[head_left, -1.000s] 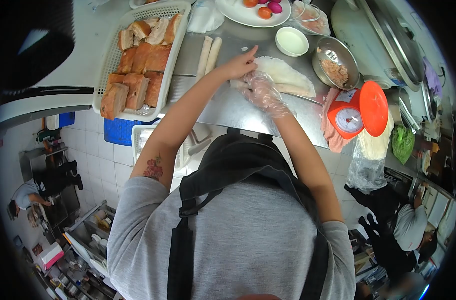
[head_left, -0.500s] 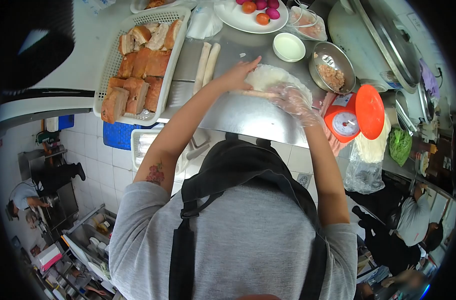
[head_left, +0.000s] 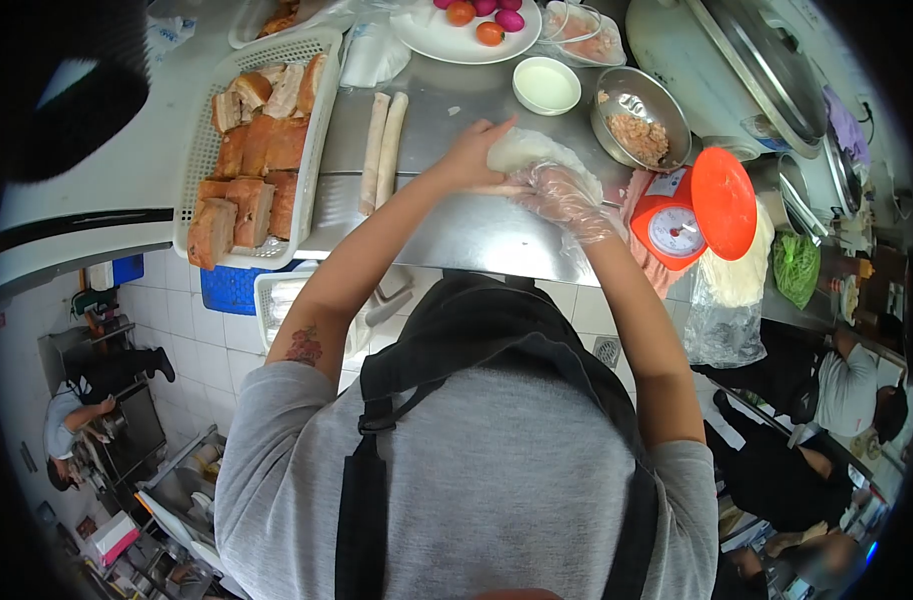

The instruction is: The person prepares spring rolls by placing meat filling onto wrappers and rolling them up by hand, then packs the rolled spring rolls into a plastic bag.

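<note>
A thin white sheet (head_left: 539,149), with its near edge rolled or folded, lies on the steel worktop. My bare left hand (head_left: 477,155) is at its left side, thumb and fingers spread apart, the thumb along the near edge. Over the near right part of the sheet, my right hand (head_left: 565,196) in a clear plastic glove has its fingers closed on the near edge; the fingertips are partly hidden by glare. Two slim pale rolls (head_left: 384,150) lie side by side left of my left hand.
Left is a white basket (head_left: 311,150) of roasted meat pieces. Beyond the sheet are a plate (head_left: 447,45), a bowl of white liquid (head_left: 547,86) and a steel bowl (head_left: 667,98) with minced filling. A red scale (head_left: 672,225) stands right. Other people work at both sides.
My right hand first moved right along the sheet, then slightly back left. The sheet's near edge looks more gathered. The worktop items have shifted left in view.
</note>
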`<state>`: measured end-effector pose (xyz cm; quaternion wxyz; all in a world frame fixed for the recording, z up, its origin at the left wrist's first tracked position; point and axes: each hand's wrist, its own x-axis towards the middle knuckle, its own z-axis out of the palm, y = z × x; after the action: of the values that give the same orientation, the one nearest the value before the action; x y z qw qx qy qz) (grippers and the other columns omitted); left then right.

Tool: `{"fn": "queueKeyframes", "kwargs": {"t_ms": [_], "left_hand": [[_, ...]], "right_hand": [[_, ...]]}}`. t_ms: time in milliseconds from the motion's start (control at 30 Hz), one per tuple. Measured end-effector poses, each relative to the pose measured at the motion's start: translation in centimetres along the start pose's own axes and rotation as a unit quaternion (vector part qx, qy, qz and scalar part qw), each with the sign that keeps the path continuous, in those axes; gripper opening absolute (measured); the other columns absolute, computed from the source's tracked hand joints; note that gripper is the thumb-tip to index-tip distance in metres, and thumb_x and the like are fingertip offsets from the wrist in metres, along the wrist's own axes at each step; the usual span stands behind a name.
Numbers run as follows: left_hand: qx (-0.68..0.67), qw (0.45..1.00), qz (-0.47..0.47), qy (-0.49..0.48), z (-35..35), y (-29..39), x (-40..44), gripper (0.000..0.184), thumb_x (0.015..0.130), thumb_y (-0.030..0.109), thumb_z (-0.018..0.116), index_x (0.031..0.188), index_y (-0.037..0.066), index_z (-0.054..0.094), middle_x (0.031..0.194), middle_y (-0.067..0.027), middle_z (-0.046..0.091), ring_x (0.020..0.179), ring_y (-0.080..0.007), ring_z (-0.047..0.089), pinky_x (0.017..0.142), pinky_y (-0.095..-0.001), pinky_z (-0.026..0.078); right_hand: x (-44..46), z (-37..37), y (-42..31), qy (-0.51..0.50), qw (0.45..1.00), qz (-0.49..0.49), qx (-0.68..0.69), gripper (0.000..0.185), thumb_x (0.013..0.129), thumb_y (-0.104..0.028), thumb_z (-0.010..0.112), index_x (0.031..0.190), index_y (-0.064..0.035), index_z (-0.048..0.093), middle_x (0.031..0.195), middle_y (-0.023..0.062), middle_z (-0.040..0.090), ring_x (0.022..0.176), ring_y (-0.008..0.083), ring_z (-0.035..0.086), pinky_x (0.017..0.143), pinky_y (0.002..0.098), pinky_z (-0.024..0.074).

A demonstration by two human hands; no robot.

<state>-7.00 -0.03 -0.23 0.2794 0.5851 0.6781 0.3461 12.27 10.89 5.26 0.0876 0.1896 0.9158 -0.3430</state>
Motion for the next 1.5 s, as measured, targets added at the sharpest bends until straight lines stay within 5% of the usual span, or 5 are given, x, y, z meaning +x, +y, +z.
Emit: {"fn": "queueKeyframes", "kwargs": {"t_ms": [433, 733, 900, 1333, 1500], "left_hand": [[0.026, 1.0, -0.003, 0.013, 0.3, -1.5, -0.4, 0.104, 0.065, 0.026, 0.09, 0.156, 0.015, 0.042, 0.135, -0.0174, 0.052, 0.126, -0.0361, 0.049, 0.11, -0.0405, 0.041], [0.024, 0.999, -0.025, -0.004, -0.7, 0.3, 0.2, 0.097, 0.068, 0.024, 0.084, 0.156, 0.017, 0.043, 0.131, -0.0158, 0.054, 0.127, -0.0356, 0.049, 0.111, -0.0441, 0.038], [0.11, 0.994, 0.006, 0.024, 2.2, 3.2, 2.3, 0.086, 0.071, 0.025, 0.08, 0.151, 0.02, 0.049, 0.13, -0.0164, 0.057, 0.126, -0.0345, 0.049, 0.111, -0.0475, 0.035], [0.148, 0.973, 0.063, -0.168, 4.6, 6.3, 6.6, 0.037, 0.07, 0.022, 0.081, 0.106, 0.02, 0.074, 0.101, 0.0009, 0.067, 0.116, -0.0232, 0.051, 0.108, -0.0462, 0.028], [0.102, 0.974, 0.181, -0.086, 4.8, 5.6, 6.2, 0.017, 0.072, 0.021, 0.077, 0.089, 0.018, 0.074, 0.091, 0.0014, 0.066, 0.113, -0.0226, 0.053, 0.109, -0.0458, 0.028]], "right_hand": [[-2.4, -5.0, 2.1, -0.041, 0.993, 0.102, -0.037, 0.034, 0.073, -0.022, 0.082, 0.104, -0.0092, 0.078, 0.095, 0.0197, 0.074, 0.092, 0.0339, 0.07, 0.086, 0.0439, 0.051], [-5.7, -4.2, 7.8, 0.064, 0.984, 0.127, 0.11, 0.059, 0.07, -0.023, 0.088, 0.123, -0.0048, 0.07, 0.128, 0.0202, 0.063, 0.119, 0.0362, 0.06, 0.103, 0.0428, 0.0463], [-6.0, -3.8, 6.2, 0.104, 0.993, 0.064, -0.003, 0.057, 0.077, -0.025, 0.085, 0.127, -0.0049, 0.069, 0.125, 0.0212, 0.064, 0.116, 0.0355, 0.062, 0.105, 0.0427, 0.0466], [-6.8, -2.7, 7.3, 0.158, 0.949, 0.123, 0.242, 0.071, 0.078, -0.012, 0.084, 0.143, -0.0111, 0.057, 0.125, 0.0154, 0.066, 0.113, 0.0291, 0.062, 0.1, 0.0379, 0.05], [-6.7, -2.3, 7.7, 0.163, 0.984, 0.044, 0.06, 0.069, 0.075, -0.018, 0.087, 0.138, -0.0091, 0.061, 0.128, 0.016, 0.065, 0.116, 0.0293, 0.061, 0.102, 0.0389, 0.0481]]}}
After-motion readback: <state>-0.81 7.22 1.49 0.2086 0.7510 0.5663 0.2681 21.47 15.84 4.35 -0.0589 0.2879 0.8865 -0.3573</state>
